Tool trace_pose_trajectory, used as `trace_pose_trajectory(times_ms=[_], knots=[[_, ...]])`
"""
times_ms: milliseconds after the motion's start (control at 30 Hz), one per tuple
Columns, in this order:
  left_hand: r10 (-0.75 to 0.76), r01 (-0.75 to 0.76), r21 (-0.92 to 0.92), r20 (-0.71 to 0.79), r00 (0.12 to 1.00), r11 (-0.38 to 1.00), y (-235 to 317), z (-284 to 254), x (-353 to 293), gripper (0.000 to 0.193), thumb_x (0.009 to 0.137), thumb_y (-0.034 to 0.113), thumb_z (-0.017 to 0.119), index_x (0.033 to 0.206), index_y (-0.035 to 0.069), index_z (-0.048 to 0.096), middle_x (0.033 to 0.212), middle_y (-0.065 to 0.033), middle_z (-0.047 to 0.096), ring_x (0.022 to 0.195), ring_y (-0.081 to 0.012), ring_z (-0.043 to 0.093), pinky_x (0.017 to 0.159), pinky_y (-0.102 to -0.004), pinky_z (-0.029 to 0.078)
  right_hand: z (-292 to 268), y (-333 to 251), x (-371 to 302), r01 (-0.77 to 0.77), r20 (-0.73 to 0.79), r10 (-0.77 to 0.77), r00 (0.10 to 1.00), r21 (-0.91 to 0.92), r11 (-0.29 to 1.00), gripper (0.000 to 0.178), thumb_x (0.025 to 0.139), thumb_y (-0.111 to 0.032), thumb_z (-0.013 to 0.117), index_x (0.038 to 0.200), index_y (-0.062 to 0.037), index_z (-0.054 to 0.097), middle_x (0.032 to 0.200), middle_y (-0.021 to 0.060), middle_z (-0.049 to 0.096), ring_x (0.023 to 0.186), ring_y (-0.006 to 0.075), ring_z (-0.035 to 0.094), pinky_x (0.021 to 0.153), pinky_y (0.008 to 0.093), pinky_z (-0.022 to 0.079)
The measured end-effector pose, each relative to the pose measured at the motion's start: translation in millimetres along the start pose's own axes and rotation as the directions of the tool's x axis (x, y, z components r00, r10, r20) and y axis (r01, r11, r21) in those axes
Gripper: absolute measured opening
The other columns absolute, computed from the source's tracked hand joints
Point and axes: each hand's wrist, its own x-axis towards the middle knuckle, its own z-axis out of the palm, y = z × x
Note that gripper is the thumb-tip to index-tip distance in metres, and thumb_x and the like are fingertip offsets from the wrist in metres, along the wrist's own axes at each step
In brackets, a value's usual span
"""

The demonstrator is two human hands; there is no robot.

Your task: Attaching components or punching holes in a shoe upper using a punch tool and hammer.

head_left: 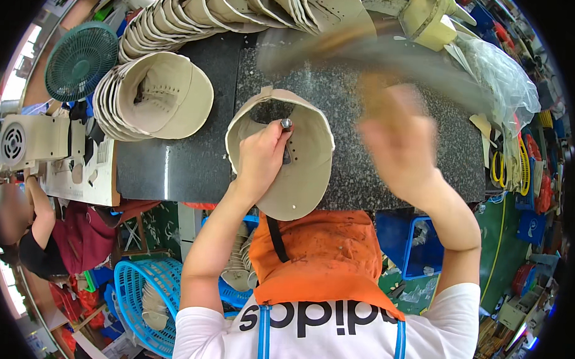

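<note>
Inside a domed beige cap (pixel 300 191), the left hand (pixel 261 158) clamps a metal rod (pixel 286 124); the right hand (pixel 400 136) blurs, grip indiscernible.

Beige cap (pixel 300 186), hollow up; metal rod (pixel 286 124) inside; blurred tool (pixel 374 82).

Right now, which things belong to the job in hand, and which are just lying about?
In the job:
- beige cap under the left hand
- metal rod in that hand's grip
- blurred tool in the right hand
- dark slab
- stacked caps, likely

Lying about, apparently:
- green fan
- clear plastic bag
- blue crate
</note>
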Motion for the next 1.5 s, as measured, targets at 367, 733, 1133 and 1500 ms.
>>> trace_pose_trajectory(times_ms=[367,733,1133,1500], knots=[[-0.309,0.352,-0.459,0.168,0.936,0.816,-8,-2,-4,0.012,0.09,0.001,0.054,0.101,-0.003,0.06,0.095,-0.0086,0.068,0.086,-0.0109,0.063,0.077,-0.024,0.052,24,43,-53,-0.085,0.388,0.221,0.895,-0.337,0.937,0.028,0.091,-0.03,0.054,0.088,-0.0027,0.045,0.061,0.0185,0.058,0.058,0.0394,0.059,0.053,0.0484,0.046],[-0.341,0.367,-0.375,0.135,0.93,0.851,-2,-3,-8,0.013,0.091,0.001,0.053,0.102,0.0,0.059,0.096,-0.0067,0.068,0.087,-0.012,0.064,0.074,-0.0243,0.052,8,17,-40,-0.044,0.425,0.234,0.874,-0.411,0.911,0.028,0.091,-0.028,0.055,0.089,-0.0021,0.044,0.058,0.0179,0.057,0.057,0.0389,0.059,0.052,0.0483,0.047],[-0.161,0.196,-0.224,0.168,0.973,0.955,3,-10,-19,0.011,0.089,0.0,0.055,0.098,-0.004,0.061,0.096,-0.0058,0.068,0.083,-0.0111,0.063,0.076,-0.0247,0.05,-13,-26,-23,-0.061,-0.181,0.106,0.978,0.236,0.97,0.027,0.088,-0.022,0.059,0.086,-0.001,0.043,0.061,0.0177,0.057,0.054,0.0376,0.058,0.05,0.0435,0.045],[-0.267,0.371,-0.559,0.262,0.928,0.742,-2,-5,-20,0.011,0.089,-0.001,0.053,0.097,-0.002,0.06,0.09,-0.006,0.068,0.084,-0.0095,0.063,0.076,-0.0258,0.05,15,34,-65,-0.146,0.373,0.257,0.891,-0.301,0.942,0.026,0.089,-0.026,0.058,0.086,-0.0034,0.045,0.059,0.0194,0.054,0.057,0.0398,0.058,0.052,0.0477,0.043]])
